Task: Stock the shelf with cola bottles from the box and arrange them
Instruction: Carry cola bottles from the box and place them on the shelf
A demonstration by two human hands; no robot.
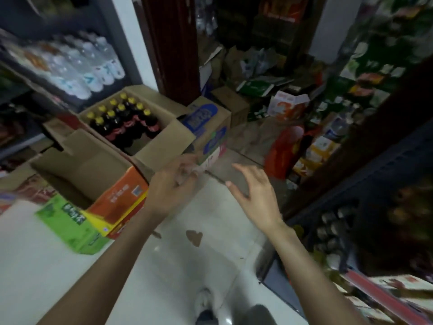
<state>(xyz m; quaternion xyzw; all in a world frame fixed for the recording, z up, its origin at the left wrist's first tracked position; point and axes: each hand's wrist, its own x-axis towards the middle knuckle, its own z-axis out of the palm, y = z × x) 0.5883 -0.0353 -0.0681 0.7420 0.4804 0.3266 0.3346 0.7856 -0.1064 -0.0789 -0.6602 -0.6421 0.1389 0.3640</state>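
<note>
**A:** We're looking down over both forearms, reaching out above the pale floor (58,266). The left hand (174,184) is out in front of the orange carton (119,195), wrist straight, fingers bent forward a little.

**B:** Those fingers are smeared with blur, though. We can't tell whether they're pinching something or loose.

**A:** Agreed. The right hand (254,186) is clearer: palm turned inward, fingers straight and spread, thumb out to the side, gripping nothing. It's hanging in the air, touching no box.

**B:** And the two hands sit near each other, with a gap between them.

**A:** Now the goods. We've got the cola bottles (124,120), yellow caps and red labels, standing upright in rows inside the open cardboard box (164,137). That's beyond the left hand, well apart from both palms.

**B:** Its flaps are folded outward. Just right of it sits a carton with blue print (206,127).

**A:** Upper left, we see clear water bottles (89,64) lying in a row on a rack. Down the right edge runs a dark shelf (375,184), its contents too blurred for us to read.

**B:** A green carton (70,226) lies beside the orange one.
</note>
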